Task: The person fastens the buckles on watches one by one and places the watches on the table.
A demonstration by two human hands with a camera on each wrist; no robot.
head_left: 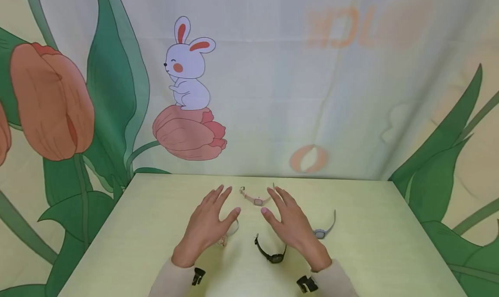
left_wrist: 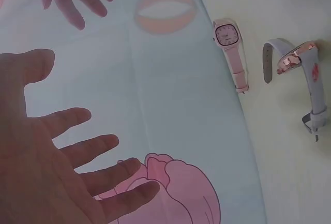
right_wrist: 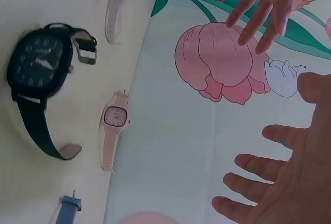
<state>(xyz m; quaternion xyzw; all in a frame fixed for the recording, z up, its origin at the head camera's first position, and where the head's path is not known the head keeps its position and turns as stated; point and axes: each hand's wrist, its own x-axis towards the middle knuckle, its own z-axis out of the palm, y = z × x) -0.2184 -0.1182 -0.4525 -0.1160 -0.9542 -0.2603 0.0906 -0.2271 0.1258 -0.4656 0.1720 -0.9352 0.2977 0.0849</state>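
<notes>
Both hands hover over the table with fingers spread and nothing held. My left hand [head_left: 206,221] partly covers a white-strapped watch with a rose-gold case [head_left: 223,240]; the left wrist view shows this white watch [left_wrist: 313,79] lying on its side. Between the fingertips of both hands, farther back, lies a pink watch [head_left: 258,201] with a squarish face. My right hand [head_left: 290,223] is above and beside a black watch [head_left: 277,258], which appears large in the right wrist view. A blue-grey watch [head_left: 319,234] sits right of that hand, part of its strap hidden behind the wrist.
The pale table [head_left: 132,236] ends at a hanging curtain [head_left: 265,93] printed with tulips and a rabbit. Black buckles [head_left: 307,284] hang at both wrists, by the light sleeves [head_left: 171,282].
</notes>
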